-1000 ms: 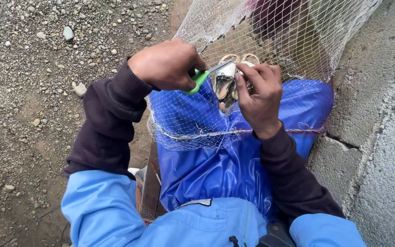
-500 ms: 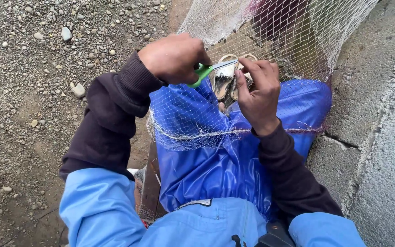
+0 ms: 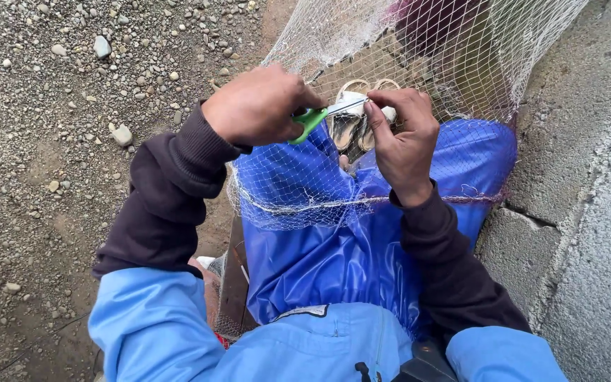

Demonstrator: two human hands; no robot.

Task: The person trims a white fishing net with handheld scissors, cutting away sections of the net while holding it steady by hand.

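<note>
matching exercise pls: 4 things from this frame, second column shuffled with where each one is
Things:
1. left hand
2. right hand
3. white mesh net
4. gravel ground

Places:
A. draped over the blue apron on the lap, running up and away
B. gripping the green-handled scissors
C. left side of the view, beside the person
D. pinching the net by the small silvery fish

Pairs: 1-B, 2-D, 3-A, 4-C
</note>
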